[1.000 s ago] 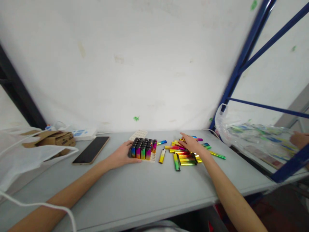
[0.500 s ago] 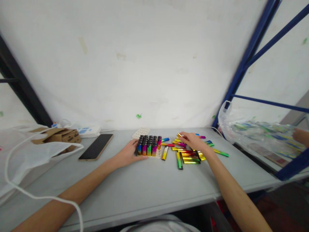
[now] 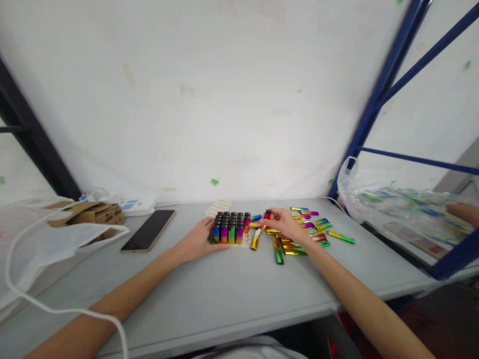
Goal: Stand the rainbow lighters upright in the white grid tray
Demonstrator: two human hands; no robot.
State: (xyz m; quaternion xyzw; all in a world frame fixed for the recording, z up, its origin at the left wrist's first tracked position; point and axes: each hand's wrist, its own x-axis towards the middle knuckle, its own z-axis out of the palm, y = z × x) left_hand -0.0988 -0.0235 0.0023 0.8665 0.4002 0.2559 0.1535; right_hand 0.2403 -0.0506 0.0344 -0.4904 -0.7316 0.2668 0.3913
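Several metallic, rainbow-coloured lighters stand upright in rows in a white tray, with open holes along its right side. My left hand is wrapped around the tray's left end, thumb along the front. Between the fingertips of my right hand is a red lighter, held upright with its black top up, just right of the tray. Loose lighters lie in a heap under and beyond that hand. A yellow lighter with a white end lies by the tray's right edge.
Behind the rows lies a second white holed tray. To the left are a phone, a torn cardboard box and a white plastic bag. Another person's hand shows at far right beside clear bags.
My right hand has moved left from the heap towards the tray and now holds a red lighter upright. My left hand stays at the tray.
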